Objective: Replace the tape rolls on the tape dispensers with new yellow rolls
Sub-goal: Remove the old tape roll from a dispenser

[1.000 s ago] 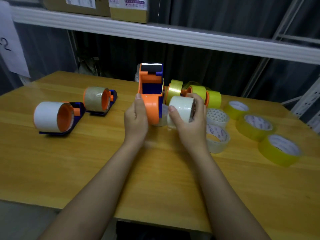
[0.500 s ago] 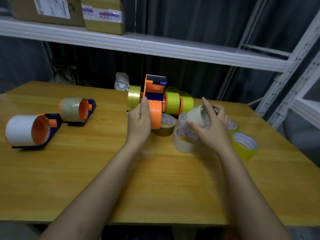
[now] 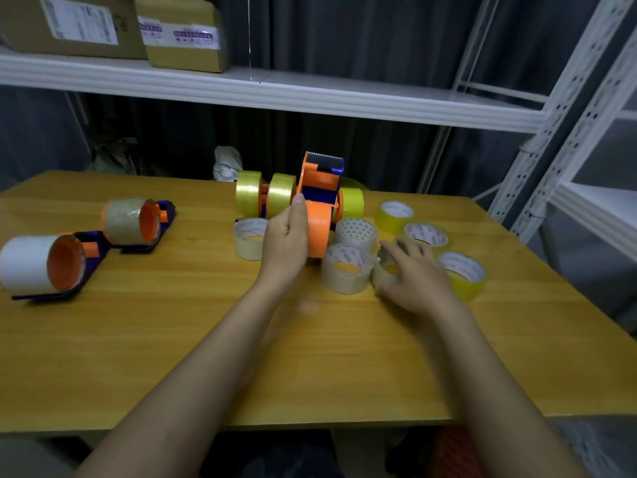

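— While your left hand (image 3: pixel 286 241) wraps round the orange dispenser (image 3: pixel 319 208) at mid-table, what is it holding exactly?

— Your fingers curl against the bare orange hub (image 3: pixel 319 232) at its near end, thumb up along the side. The dispenser stands tilted up, its serrated blade (image 3: pixel 325 157) at the far top, and no roll sits on that hub.

— And your right hand (image 3: pixel 413 274)?

— It lies low over a clear roll (image 3: pixel 382 272) on the table (image 3: pixel 310 357), fingers spread and only loosely bent over the roll's top. You touch it, but whether you actually grip it I cannot tell; the hand is a little blurred.

— Where are the yellow rolls?

— Three lie flat to your right: one (image 3: pixel 394 215) at the far side, one (image 3: pixel 427 234) partly behind your fingers, and one (image 3: pixel 463 274) just beside your right hand. Three more yellow rolls stand on edge behind the dispenser, two (image 3: pixel 249 193) (image 3: pixel 282 194) to its left and one (image 3: pixel 352 203) to its right, seemingly mounted on other dispensers that are mostly hidden.

— The other clear rolls?

— One (image 3: pixel 346 270) lies flat between your hands, touching the roll under your right hand. Another (image 3: pixel 356 234) sits just behind it, and a third (image 3: pixel 250 238) lies just left of your left hand.

— Anything at the left of the table?

— Two dark blue dispensers on their sides, each with an orange hub: the nearer (image 3: pixel 51 263) carries a white roll, the farther (image 3: pixel 138 222) a brownish one. Above, cardboard boxes (image 3: pixel 113 25) rest on a white shelf (image 3: pixel 310 94).
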Demonstrator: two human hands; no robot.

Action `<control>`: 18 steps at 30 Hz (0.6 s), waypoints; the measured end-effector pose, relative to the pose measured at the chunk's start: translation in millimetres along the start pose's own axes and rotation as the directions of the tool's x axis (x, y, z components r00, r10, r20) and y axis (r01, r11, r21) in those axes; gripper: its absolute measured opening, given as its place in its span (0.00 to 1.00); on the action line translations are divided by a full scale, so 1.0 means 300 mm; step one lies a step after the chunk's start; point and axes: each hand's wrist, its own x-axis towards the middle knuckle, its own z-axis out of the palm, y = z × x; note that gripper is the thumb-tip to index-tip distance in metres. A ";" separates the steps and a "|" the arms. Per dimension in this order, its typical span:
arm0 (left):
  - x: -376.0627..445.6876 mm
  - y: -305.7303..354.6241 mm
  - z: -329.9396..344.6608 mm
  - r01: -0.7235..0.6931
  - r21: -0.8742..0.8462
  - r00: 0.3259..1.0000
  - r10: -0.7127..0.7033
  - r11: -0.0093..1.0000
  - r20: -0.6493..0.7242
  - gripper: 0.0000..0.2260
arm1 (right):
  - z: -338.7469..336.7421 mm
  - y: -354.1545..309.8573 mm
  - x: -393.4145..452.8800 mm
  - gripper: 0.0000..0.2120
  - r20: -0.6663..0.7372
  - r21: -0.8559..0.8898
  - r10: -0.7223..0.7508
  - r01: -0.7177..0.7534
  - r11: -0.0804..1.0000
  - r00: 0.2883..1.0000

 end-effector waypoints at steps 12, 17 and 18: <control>0.013 0.015 0.032 -0.015 0.029 0.999 0.014 0.999 0.034 0.22 | 0.036 0.023 0.035 0.42 -0.074 0.241 -0.033 0.050 0.969 0.997; 0.010 0.014 0.064 -0.021 0.014 0.998 0.020 1.000 0.055 0.23 | 0.013 0.085 0.025 0.29 -0.307 0.407 0.061 0.073 0.910 0.950; 0.010 0.015 0.071 -0.023 0.016 0.998 0.022 1.000 0.053 0.23 | 0.007 0.104 0.022 0.26 -0.362 0.373 0.101 0.044 0.927 0.927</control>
